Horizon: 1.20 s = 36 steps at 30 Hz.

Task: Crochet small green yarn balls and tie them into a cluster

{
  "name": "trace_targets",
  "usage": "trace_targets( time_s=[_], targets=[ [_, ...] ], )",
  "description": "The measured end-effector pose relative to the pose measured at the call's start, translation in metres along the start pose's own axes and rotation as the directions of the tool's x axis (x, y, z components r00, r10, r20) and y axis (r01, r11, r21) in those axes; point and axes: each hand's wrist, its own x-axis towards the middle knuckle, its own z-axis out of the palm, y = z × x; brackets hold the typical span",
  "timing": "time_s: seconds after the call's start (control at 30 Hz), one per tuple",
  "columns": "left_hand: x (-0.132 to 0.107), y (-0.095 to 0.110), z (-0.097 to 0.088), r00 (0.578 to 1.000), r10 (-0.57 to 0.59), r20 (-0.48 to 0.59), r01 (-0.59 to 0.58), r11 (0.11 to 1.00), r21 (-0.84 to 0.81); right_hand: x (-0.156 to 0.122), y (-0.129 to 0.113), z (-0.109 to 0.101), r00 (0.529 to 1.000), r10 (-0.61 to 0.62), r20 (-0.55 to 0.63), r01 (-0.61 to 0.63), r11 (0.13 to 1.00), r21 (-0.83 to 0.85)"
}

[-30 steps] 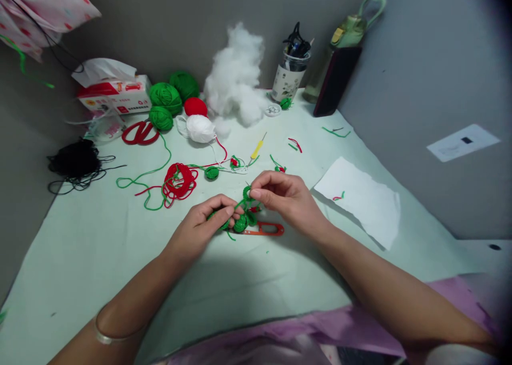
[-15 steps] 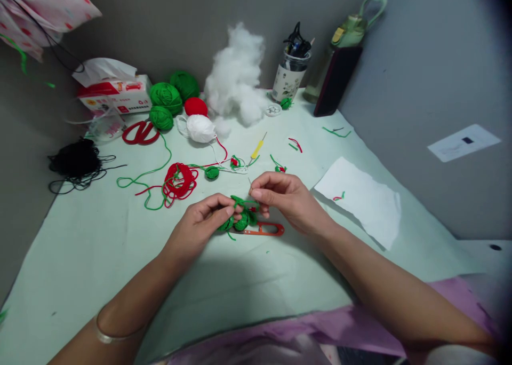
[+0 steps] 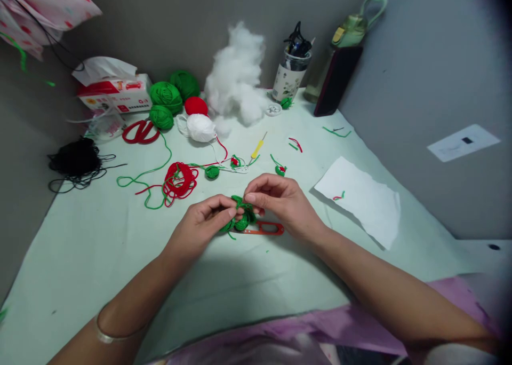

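Observation:
My left hand (image 3: 212, 215) is closed, pinching a small green crocheted piece (image 3: 240, 202) above the middle of the table. My right hand (image 3: 276, 197) meets it from the right, thumb and forefinger pressed together at the edge of the piece. Those fingers pinch a thin needle, which they now almost wholly hide. Just below the hands lie green crocheted balls (image 3: 241, 223), partly covered by my left fingers. Under them, orange-handled thread snips (image 3: 272, 228) rest on the cloth, their blades mostly hidden.
Red yarn (image 3: 182, 182) lies tangled to the left, near red-handled scissors (image 3: 141, 132) and black yarn (image 3: 76, 159). Green yarn balls (image 3: 166, 98), white stuffing (image 3: 236, 77) and a pen jar (image 3: 290, 77) stand behind. A yellow-handled crochet hook (image 3: 258, 148) and white paper (image 3: 360, 202) lie ahead and right.
My right hand has moved slightly left and down, bringing its pinched fingers against the green piece. The needle that stuck up from them is now hidden. My left hand has hardly moved.

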Motion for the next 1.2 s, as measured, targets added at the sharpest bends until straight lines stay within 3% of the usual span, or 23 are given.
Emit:
trace_targets(
  time_s=[0.37, 0.47, 0.67, 0.93, 1.07, 1.2],
  targets=[
    [-0.001, 0.002, 0.001, 1.000, -0.002, -0.003, 0.002, 1.000, 0.000, -0.002, -0.001, 0.004, 0.999, -0.039, -0.022, 0.037, 0.996, -0.087],
    [0.001, -0.001, 0.000, 1.000, -0.007, -0.012, 0.006, 1.000, -0.026, -0.004, 0.000, 0.004, 0.988, -0.152, -0.029, 0.143, 0.969, -0.202],
    [0.002, -0.002, -0.001, 0.999, -0.043, 0.031, 0.047, 0.991, -0.128, -0.008, 0.004, 0.001, 0.928, -0.365, 0.074, 0.359, 0.823, -0.440],
    [0.001, 0.006, 0.001, 0.990, -0.124, 0.072, 0.143, 0.909, -0.391, -0.010, 0.009, 0.006, 0.913, -0.397, 0.092, 0.396, 0.811, -0.430],
    [0.000, 0.006, 0.000, 0.984, -0.140, 0.111, 0.173, 0.902, -0.396, -0.011, 0.010, 0.009, 0.910, -0.401, 0.100, 0.404, 0.812, -0.422],
    [-0.003, 0.008, 0.000, 0.991, -0.073, 0.116, 0.105, 0.950, -0.295, -0.008, 0.000, 0.002, 0.949, -0.300, 0.097, 0.314, 0.879, -0.359]
  ],
)
